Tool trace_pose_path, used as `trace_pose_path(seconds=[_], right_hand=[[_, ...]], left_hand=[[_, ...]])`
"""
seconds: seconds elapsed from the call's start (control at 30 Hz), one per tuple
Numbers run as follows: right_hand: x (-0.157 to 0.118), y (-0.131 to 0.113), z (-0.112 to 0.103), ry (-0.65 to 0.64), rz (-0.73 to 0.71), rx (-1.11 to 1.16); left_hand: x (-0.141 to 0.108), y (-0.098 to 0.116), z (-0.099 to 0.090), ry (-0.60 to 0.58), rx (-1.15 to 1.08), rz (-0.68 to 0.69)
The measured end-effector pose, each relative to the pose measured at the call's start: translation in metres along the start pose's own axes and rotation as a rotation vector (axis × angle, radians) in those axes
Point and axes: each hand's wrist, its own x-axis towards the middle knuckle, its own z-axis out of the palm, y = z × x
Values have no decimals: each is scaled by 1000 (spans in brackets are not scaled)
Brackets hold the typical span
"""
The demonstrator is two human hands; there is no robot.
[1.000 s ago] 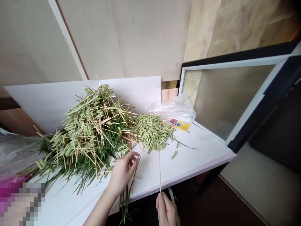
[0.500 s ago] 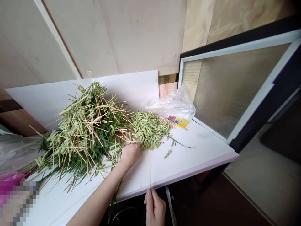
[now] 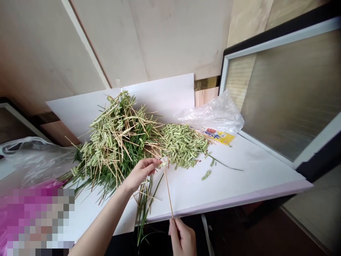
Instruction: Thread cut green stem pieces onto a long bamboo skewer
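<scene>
My left hand [image 3: 141, 173] is closed, pinching a short pale-green bean piece [image 3: 162, 164] between thumb and fingertips. Its end is close to the tip of a thin wooden skewer [image 3: 168, 193]; I cannot tell whether they touch. My right hand [image 3: 183, 237], at the table's front edge, grips the lower end of that skewer, which points up and away. Just beyond my left hand lies a pile of cut bean pieces [image 3: 183, 145]. To its left rises a big heap of beaded bean skewers [image 3: 119, 131], mixed with bare sticks and long green leaves.
Behind the pile lie a crumpled clear plastic bag [image 3: 213, 113] and a yellow packet [image 3: 222, 137]. A framed glass pane [image 3: 287, 92] leans at the right. Pink plastic [image 3: 29, 199] is at the lower left. Long green blades [image 3: 144, 213] hang over the white table's [image 3: 239, 185] front edge.
My left hand has drawn back from the edge of the pile and now holds a bean piece by the skewer tip. The skewer tilts slightly left. The view has turned left.
</scene>
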Motion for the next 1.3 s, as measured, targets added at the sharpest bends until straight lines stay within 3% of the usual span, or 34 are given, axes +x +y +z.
trace_pose_path(seconds=[0.43, 0.73, 0.97, 1.3], right_hand=[[0, -7, -3, -46, -26, -39], [3, -13, -7, -77, -67, -89], [6, -17, -15, -178, -78, -95], [10, -29, -17, -180, -64, -17]], left_hand=[[-4, -5, -1, 5, -177, -15], [-5, -8, 0, 67, -216, -68], [-6, -10, 0, 113, -227, -104], [-8, -9, 5, 118, -207, -103]])
